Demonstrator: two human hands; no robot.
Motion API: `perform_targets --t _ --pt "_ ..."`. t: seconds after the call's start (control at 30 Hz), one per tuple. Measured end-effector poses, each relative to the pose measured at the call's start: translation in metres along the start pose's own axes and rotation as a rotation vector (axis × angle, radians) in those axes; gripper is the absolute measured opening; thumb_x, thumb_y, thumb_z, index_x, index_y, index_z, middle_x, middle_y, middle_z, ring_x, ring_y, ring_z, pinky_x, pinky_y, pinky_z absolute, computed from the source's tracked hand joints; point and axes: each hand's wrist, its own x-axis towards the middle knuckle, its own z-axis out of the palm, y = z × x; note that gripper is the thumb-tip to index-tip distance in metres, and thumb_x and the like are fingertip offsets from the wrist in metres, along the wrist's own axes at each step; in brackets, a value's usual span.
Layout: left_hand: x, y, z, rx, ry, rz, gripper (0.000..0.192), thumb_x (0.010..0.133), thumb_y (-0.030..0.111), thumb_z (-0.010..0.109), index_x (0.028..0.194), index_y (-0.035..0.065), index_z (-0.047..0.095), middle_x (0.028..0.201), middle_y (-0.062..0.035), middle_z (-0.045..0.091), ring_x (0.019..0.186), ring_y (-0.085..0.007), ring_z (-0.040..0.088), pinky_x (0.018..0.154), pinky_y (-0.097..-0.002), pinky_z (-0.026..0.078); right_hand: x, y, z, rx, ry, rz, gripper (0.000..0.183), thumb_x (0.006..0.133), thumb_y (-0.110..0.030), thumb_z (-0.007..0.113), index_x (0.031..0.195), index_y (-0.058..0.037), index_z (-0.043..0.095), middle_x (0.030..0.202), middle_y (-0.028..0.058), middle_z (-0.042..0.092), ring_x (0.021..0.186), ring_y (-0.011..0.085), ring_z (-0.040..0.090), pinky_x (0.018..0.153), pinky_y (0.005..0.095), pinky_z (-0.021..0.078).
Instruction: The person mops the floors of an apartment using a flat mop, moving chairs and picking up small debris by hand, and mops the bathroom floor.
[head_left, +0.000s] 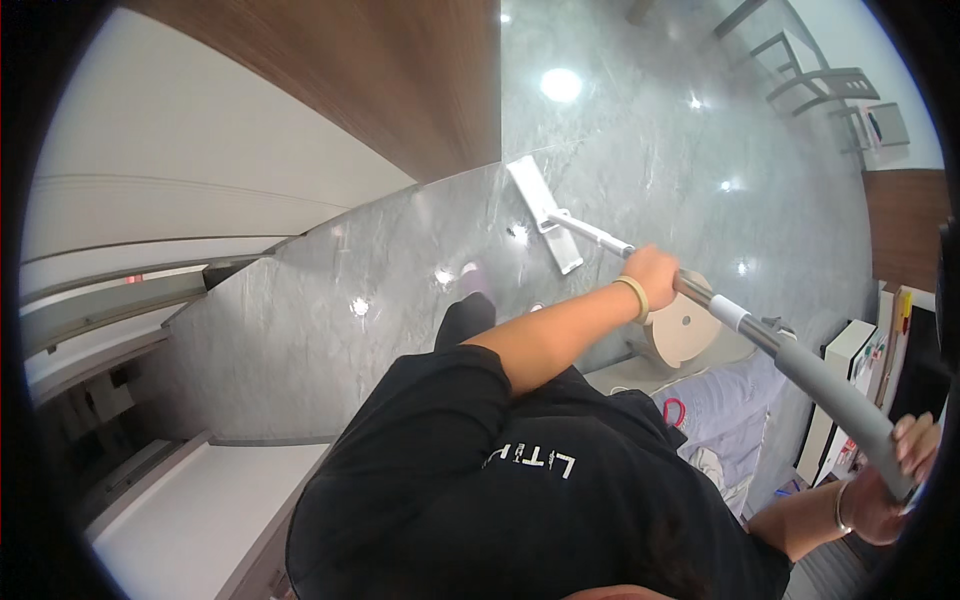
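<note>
A flat mop with a white rectangular head rests on the grey marbled floor, ahead of my feet. Its pole slants from the head towards the lower right, metal with a white collar and a grey sleeve grip. Around the metal pole's lower part closes my left hand, a pale yellow band on its wrist. My right hand, with a bracelet, grips the upper end of the grey sleeve near the picture's right rim; part of that hand is lost in the dark edge.
A brown wood-grain panel meets the floor near the mop head. Beside my left arm stands a beige seat. Lilac-grey bedding lies right of my body, a red loop on it. Grey chairs stand far right.
</note>
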Motion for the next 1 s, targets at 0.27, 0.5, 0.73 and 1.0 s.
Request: perform_targets --t 0.27,0.5,0.73,1.0 --pt "-0.001 -0.036 0.048 -0.060 0.020 0.053 0.006 0.064 0.014 0.062 0.065 0.0108 0.057 0.074 -0.0093 0.061 0.075 -0.0300 0.057 0.074 -0.0376 0.045 -0.037 0.007 0.055 -0.107 -0.058 -0.218 0.024 0.088 -0.030 0.039 0.071 -0.0129 0.040 0.064 0.0005 0.039 0.063 0.0123 0.043 0.063 0.0295 0.0356" --pt "-0.047 -0.046 -0.016 -0.052 -0.146 -0.030 0.006 0.066 0.017 0.062 0.071 0.0135 0.063 0.076 -0.0072 0.063 0.082 -0.0269 0.058 0.070 -0.0385 0.047 -0.020 0.012 0.021 0.058 0.104 -0.107 0.024 0.084 -0.025 0.043 0.066 -0.0108 0.033 0.066 0.0036 0.033 0.065 0.0144 0.035 0.066 0.0294 0.0295" --pt "-0.116 -0.111 -0.070 -0.016 -0.096 -0.216 0.011 0.067 0.016 0.061 0.077 0.0147 0.066 0.079 -0.0066 0.064 0.085 -0.0244 0.058 0.072 -0.0376 0.047 0.004 0.065 0.062 0.340 0.086 -0.007 0.028 0.089 -0.024 0.040 0.066 -0.0081 0.042 0.068 0.0033 0.034 0.067 0.0159 0.035 0.067 0.0299 0.0305" --pt "-0.200 -0.189 -0.134 0.117 0.053 -0.435 0.013 0.068 0.017 0.058 0.078 0.0133 0.066 0.082 -0.0083 0.064 0.086 -0.0295 0.057 0.074 -0.0390 0.047 0.038 0.100 0.184 0.517 0.060 0.039 0.031 0.090 -0.026 0.037 0.066 -0.0085 0.047 0.066 0.0027 0.037 0.063 0.0152 0.037 0.064 0.0284 0.0331"
